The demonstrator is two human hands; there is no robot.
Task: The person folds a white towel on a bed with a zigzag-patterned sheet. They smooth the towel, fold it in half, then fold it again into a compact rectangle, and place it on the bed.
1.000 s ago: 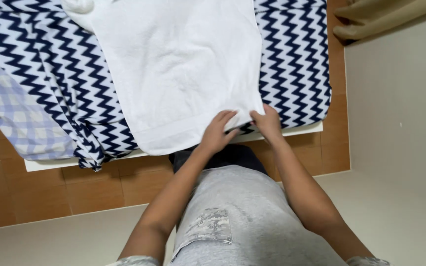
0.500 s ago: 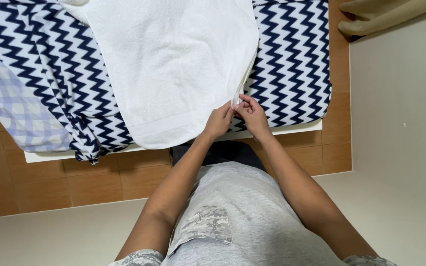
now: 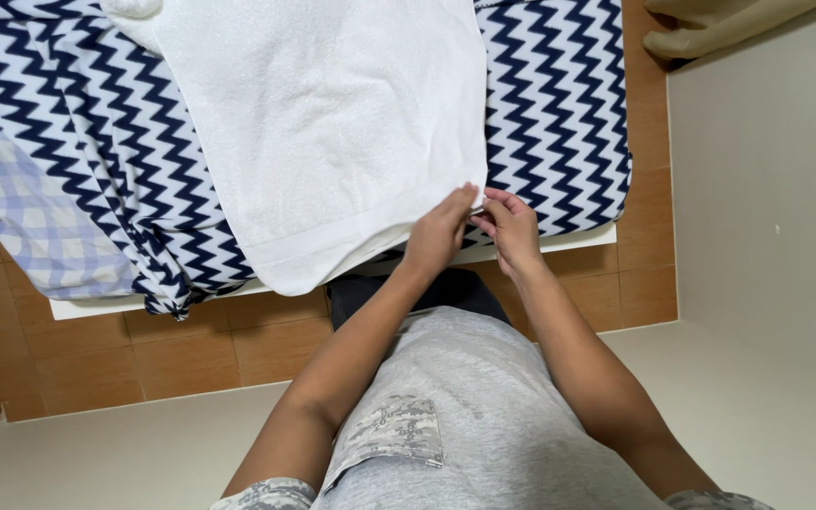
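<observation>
A white towel [image 3: 332, 123] is spread flat on the bed, over a navy-and-white zigzag sheet [image 3: 559, 104]. Its near right corner is pinched between both hands — left hand [image 3: 439, 231] w/ fingers closed on the hem, right hand [image 3: 510, 227] just beside it, fingertips closed on the same corner. The rest of the towel lies up and to the left of the hands. A blue checked cloth [image 3: 11, 217] is seen at the bed's left edge — well apart.

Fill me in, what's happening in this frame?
A person stands at a bed, both hands at one corner of a white towel spread over a navy-and-white zigzag sheet. The left hand and right hand pinch the towel's near right corner. A blue checked cloth lies at the left.
</observation>
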